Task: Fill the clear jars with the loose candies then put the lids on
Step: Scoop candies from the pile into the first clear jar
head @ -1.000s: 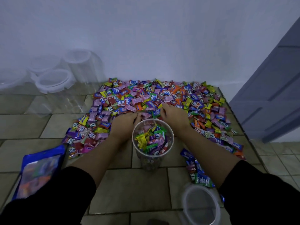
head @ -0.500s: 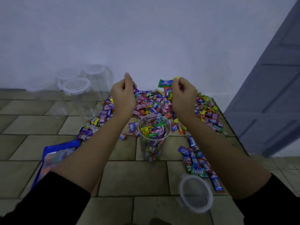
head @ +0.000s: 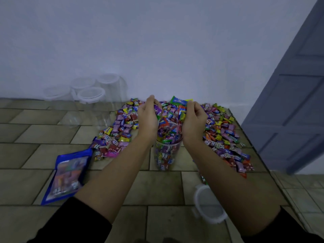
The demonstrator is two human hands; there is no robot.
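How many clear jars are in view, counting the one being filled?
5. One jar, packed with candies, stands at centre; four lidded jars cluster at the wall, far left. Others may hide behind them.

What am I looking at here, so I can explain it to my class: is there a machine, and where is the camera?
No machine: a person works bare-handed, and the camera sits on their head, looking down. Candies are heaped on a tiled surface. The left hand and right hand each hold candies above a clear, nearly full jar. A loose lid lies at the front right, a blue bag on the left, and lidded empty jars stand by the wall.
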